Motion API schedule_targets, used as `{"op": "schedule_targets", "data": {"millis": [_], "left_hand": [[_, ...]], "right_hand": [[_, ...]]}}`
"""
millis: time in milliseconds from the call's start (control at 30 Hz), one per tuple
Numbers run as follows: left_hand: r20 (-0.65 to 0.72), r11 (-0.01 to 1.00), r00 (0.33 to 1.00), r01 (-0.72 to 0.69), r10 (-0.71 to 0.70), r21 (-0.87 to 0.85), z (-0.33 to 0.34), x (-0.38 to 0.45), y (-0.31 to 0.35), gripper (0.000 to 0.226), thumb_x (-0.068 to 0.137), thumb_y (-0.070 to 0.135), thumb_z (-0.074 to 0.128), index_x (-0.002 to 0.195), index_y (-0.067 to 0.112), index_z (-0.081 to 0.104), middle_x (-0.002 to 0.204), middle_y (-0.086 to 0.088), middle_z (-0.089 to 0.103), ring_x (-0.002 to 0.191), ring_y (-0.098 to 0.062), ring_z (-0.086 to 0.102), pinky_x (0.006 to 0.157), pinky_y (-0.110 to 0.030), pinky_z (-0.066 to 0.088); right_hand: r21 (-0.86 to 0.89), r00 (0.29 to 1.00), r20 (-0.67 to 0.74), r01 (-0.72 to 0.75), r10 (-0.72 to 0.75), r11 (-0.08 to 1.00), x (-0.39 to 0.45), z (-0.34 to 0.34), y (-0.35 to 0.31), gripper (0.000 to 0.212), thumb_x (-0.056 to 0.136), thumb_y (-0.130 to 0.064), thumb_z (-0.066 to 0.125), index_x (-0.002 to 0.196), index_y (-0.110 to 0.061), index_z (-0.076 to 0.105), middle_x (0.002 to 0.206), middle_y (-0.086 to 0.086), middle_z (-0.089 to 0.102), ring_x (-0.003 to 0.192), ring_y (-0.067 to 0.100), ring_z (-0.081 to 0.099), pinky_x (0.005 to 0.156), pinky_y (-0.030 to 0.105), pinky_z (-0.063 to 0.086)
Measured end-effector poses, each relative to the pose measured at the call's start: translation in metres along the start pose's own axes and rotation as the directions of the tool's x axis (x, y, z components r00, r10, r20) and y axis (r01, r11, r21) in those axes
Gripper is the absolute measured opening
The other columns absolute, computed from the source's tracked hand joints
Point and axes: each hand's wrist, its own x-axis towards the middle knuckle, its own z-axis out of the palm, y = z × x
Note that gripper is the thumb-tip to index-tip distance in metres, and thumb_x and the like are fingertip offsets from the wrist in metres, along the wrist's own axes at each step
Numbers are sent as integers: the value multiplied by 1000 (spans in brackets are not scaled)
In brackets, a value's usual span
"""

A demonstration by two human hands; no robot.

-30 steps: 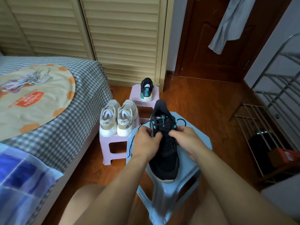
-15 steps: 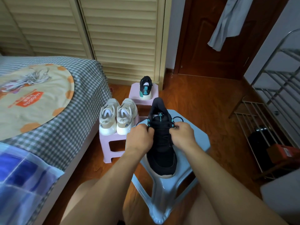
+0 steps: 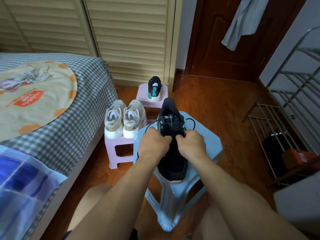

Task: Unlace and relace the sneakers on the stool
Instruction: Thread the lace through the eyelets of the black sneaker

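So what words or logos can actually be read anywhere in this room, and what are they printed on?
"PEAK": heel of the far black sneaker on the pink stool.
"PEAK", small, under a triangle logo: tongue of the black sneaker on the blue stool.
"Mylocde", roughly, seen upside down: orange patch on the round cushion on the bed.
Chinese characters beside it: too blurred to read.
White label on the orange box: unreadable.

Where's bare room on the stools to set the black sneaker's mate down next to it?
Blue stool: a bare strip right of the black sneaker, out to the rim, and a narrower corner left of it by the left hand. Near pink stool is crowded by the beige pair. Far pink stool has bare top left of the second black sneaker.
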Motion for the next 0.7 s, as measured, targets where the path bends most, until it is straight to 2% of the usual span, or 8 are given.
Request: {"op": "schedule_targets", "data": {"millis": [133, 233, 267, 333, 400, 467, 567, 700], "left_hand": [[-95, 989, 989, -107, 117, 101, -5, -1, 0, 22, 88, 27, 55, 74, 10, 51, 87, -15, 65, 83, -38, 61, 80, -41, 54], [-84, 991, 990, -109, 115, 72, -8, -2, -5, 24, 93, 27, 51, 81, 7, 58, 88, -14, 67, 85, -35, 61, 81, -41, 54], [-65, 995, 993, -98, 98, 11, -10, -3, -8, 27, 94, 30, 51, 85, 7, 61, 89, -11, 68, 86, -33, 63, 82, -41, 54], [19, 988, 995, -94, 98, -125, -9, -7, -18, 30, 97, 38, 55, 98, 9, 66, 97, -4, 70, 93, -26, 65, 87, -39, 54], [121, 972, 988, -71, 101, -225, -3, -16, -24, 35, 91, 40, 62, 117, 16, 61, 110, 1, 64, 101, -22, 62, 92, -37, 53], [135, 968, 988, -36, 71, -248, 6, -21, -26, 53, 79, 43, 63, 126, 19, 55, 118, -3, 58, 106, -25, 61, 96, -44, 53], [31, 980, 1000, 9, -3, -199, 15, -21, -23, 50, 76, 46, 64, 113, 15, 51, 114, -8, 54, 107, -31, 58, 95, -49, 52], [-47, 994, 998, -38, 33, -102, 17, -25, -18, 41, 86, 45, 62, 106, 11, 51, 108, -8, 51, 102, -32, 56, 92, -48, 51]], "right_hand": [[-1, 1000, -16, 18, -18, 1000, 3, -3, -2, 22, 95, -18, 55, 74, -13, 61, 75, 5, 59, 63, 19, 53, 52, 26, 37], [202, 999, 46, -33, 24, 979, 8, -4, 3, 13, 90, -14, 60, 87, -6, 70, 87, 13, 71, 79, 30, 67, 73, 40, 59], [290, 995, 89, -65, 40, 955, 8, -6, 7, 11, 88, -14, 63, 89, -6, 71, 89, 13, 73, 84, 31, 71, 80, 47, 61], [377, 982, 189, -88, 17, 922, 6, -10, 14, 8, 90, -18, 68, 93, -12, 73, 90, 5, 76, 87, 24, 73, 86, 44, 61], [394, 958, 283, -79, -39, 916, 0, -15, 16, 11, 91, -17, 70, 102, -17, 70, 94, -1, 75, 87, 15, 72, 79, 30, 59], [384, 941, 334, -85, -53, 919, -6, -19, 16, 17, 89, -9, 70, 104, -17, 69, 96, 0, 74, 87, 13, 70, 68, 22, 52], [335, 934, 357, -140, 12, 932, -14, -18, 13, 13, 85, -6, 65, 95, -14, 69, 96, 7, 73, 86, 17, 68, 65, 24, 50], [195, 968, 240, -121, 73, 973, -16, -12, 8, 21, 87, -27, 63, 89, -8, 69, 89, 9, 71, 79, 22, 66, 64, 33, 51]]}}
